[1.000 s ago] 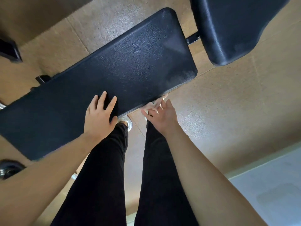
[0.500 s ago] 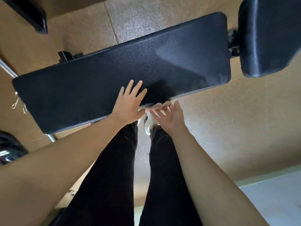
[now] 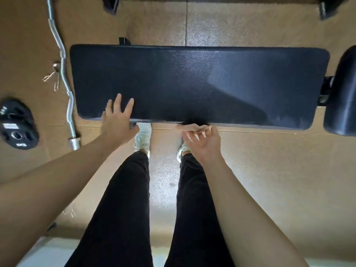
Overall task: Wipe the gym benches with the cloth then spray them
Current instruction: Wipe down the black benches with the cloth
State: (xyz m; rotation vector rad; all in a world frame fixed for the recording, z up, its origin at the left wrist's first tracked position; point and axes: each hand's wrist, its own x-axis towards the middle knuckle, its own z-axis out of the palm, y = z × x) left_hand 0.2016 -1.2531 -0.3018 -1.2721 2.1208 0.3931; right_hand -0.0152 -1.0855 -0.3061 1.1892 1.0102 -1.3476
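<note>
1. A tan, speckled gym floor [image 3: 269, 180] fills the view from above, with seams running across it.
2. A long black padded bench [image 3: 192, 79] lies crosswise from left to right in the far half of the view. Its textured top catches a pale sheen toward the right end.
3. A person stands at the bench's near edge in black trousers [image 3: 119, 209], with both bare forearms reaching forward.
4. A second black pad [image 3: 342, 93] sits just beyond the bench's right end, joined to it by a dark metal bracket.
5. A chrome curl bar [image 3: 63, 74] lies on the floor beside the bench's left end and runs from far to near.
6. A black weight plate [image 3: 17, 124] rests flat on the floor to the left of the bar, apart from it.
7. The left hand [image 3: 117, 122] lies on the bench's near edge close to its left end. Its fingers are straight and spread on the pad and grasp nothing.
8. The right hand [image 3: 204, 141] is at the near edge around mid-bench with its fingers loosely curled. A dark patch sits just beyond them, and it cannot be told whether they hold anything.
9. Two white shoes [image 3: 143, 137] stand on the floor, their toes under the bench's near edge.
</note>
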